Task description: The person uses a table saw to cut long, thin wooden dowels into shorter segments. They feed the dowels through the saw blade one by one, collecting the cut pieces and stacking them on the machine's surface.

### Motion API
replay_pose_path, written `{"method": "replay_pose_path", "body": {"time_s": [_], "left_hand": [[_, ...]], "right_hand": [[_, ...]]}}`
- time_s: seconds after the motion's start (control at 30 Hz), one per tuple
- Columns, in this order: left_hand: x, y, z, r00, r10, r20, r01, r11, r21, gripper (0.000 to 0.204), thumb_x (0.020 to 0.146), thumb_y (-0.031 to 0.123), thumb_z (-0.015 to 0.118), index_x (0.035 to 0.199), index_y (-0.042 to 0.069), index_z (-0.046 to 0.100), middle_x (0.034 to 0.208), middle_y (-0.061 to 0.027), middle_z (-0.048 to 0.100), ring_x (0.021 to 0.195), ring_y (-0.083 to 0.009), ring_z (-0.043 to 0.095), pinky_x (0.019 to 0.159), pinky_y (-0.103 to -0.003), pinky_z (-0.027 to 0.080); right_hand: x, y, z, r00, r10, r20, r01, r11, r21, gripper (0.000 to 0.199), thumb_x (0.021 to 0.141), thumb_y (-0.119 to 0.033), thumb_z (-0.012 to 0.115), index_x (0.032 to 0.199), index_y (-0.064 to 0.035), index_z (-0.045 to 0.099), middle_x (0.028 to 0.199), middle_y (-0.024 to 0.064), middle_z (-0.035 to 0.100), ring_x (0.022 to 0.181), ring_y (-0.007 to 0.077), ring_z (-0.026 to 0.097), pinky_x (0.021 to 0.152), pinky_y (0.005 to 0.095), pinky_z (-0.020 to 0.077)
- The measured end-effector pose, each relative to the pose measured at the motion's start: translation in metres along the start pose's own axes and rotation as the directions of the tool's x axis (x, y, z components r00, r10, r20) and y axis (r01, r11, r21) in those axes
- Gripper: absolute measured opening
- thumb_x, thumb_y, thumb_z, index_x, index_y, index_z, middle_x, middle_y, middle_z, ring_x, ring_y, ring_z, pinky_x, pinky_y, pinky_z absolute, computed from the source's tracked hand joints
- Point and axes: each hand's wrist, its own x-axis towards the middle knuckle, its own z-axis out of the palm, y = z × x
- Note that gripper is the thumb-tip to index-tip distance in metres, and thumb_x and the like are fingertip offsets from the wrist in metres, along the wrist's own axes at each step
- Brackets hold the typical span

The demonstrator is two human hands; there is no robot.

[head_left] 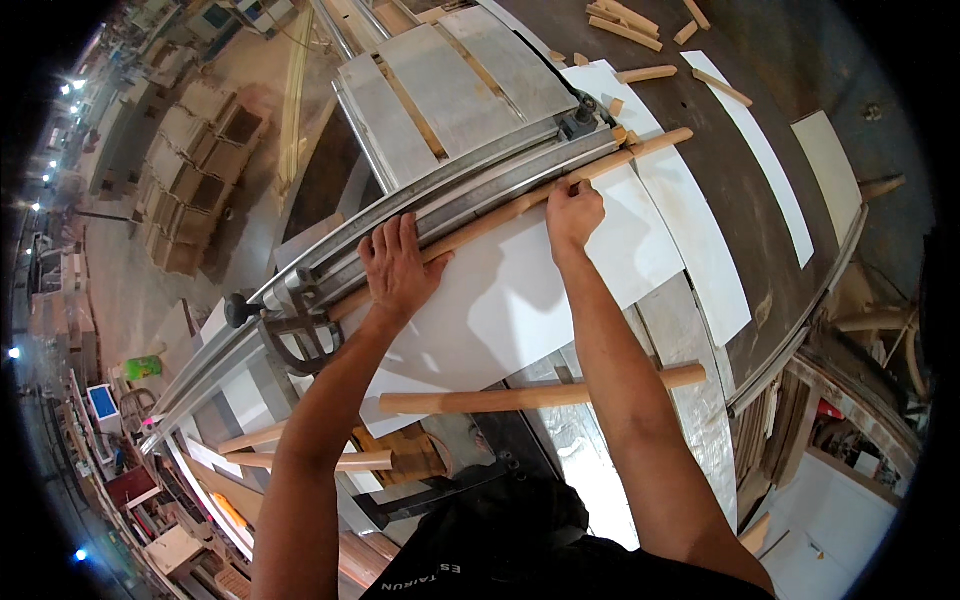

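Note:
A long, slightly bent wooden strip [480, 228] lies along the near side of a metal fence [500, 185], over a white sheet [490, 320]. My left hand [396, 272] lies across the strip toward its left part, fingers hooked over the fence and thumb on the near side, clasping strip and fence together. Farther right, my right hand [576, 215] is closed on the same strip, knuckles up. Beyond the right hand the strip's end sticks out past the fence. Both palms are hidden, as is the strip under each hand.
A grey sliding table [450, 85] with two slots stands behind the fence. A curved clamp-like bracket [300, 335] is at its left end. Another wooden strip [540, 396] lies nearer me. Offcuts [625, 22] lie on the dark tabletop [760, 190] at far right; stacked boards [195, 170] stand left.

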Motion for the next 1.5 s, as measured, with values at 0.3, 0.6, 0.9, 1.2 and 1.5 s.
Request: {"method": "replay_pose_path", "body": {"time_s": [0.3, 0.6, 0.9, 1.2, 1.5], "left_hand": [[0.009, 0.031, -0.031, 0.976, -0.211, -0.053, 0.209, 0.977, -0.047, 0.071, 0.064, 0.024, 0.089, 0.121, 0.005, 0.053, 0.111, -0.0122, 0.055, 0.11, -0.0317, 0.052, 0.099, -0.047, 0.035], [0.008, 0.029, -0.025, 0.956, -0.294, 0.007, 0.294, 0.953, -0.075, 0.071, 0.064, 0.022, 0.09, 0.122, 0.005, 0.053, 0.115, -0.014, 0.054, 0.116, -0.0329, 0.05, 0.104, -0.047, 0.034], [0.003, 0.026, -0.026, 0.957, -0.289, -0.006, 0.286, 0.949, -0.131, 0.064, 0.065, 0.016, 0.086, 0.118, 0.003, 0.052, 0.111, -0.0139, 0.053, 0.113, -0.0333, 0.051, 0.109, -0.051, 0.032], [0.011, 0.028, -0.022, 0.955, -0.291, 0.049, 0.296, 0.943, -0.152, 0.065, 0.07, 0.017, 0.083, 0.125, 0.001, 0.05, 0.116, -0.0161, 0.053, 0.117, -0.0349, 0.049, 0.111, -0.053, 0.03], [-0.052, 0.03, 0.01, 0.975, -0.191, 0.11, 0.215, 0.936, -0.28, 0.068, 0.076, 0.024, 0.077, 0.138, 0.008, 0.055, 0.156, -0.0218, 0.035, 0.147, -0.0394, 0.027, 0.119, -0.057, 0.022]], "right_hand": [[0.0, -0.007, -0.009, 0.997, -0.075, -0.031, 0.074, 0.997, -0.024, 0.03, 0.084, -0.023, 0.064, 0.083, 0.0064, 0.065, 0.084, 0.0306, 0.067, 0.082, 0.0465, 0.067, 0.076, 0.0512, 0.0537], [0.005, -0.008, -0.007, 0.998, -0.053, 0.016, 0.054, 0.995, -0.088, 0.03, 0.083, -0.024, 0.064, 0.087, 0.0049, 0.07, 0.088, 0.028, 0.07, 0.084, 0.0454, 0.068, 0.079, 0.0492, 0.0544], [0.002, -0.006, -0.004, 0.999, -0.042, 0.011, 0.043, 0.993, -0.114, 0.032, 0.084, -0.027, 0.066, 0.085, 0.0043, 0.072, 0.084, 0.0247, 0.072, 0.082, 0.0431, 0.07, 0.078, 0.0482, 0.0548], [0.007, -0.002, -0.004, 0.975, -0.207, -0.076, 0.198, 0.974, -0.109, 0.03, 0.083, -0.023, 0.066, 0.098, 0.0029, 0.068, 0.102, 0.023, 0.07, 0.103, 0.0418, 0.064, 0.089, 0.047, 0.0522], [0.008, 0.054, -0.062, 0.659, -0.439, 0.611, 0.675, 0.704, -0.221, 0.03, 0.088, -0.028, 0.068, 0.092, 0.0016, 0.067, 0.104, 0.0207, 0.066, 0.096, 0.039, 0.062, 0.089, 0.0503, 0.047]]}}
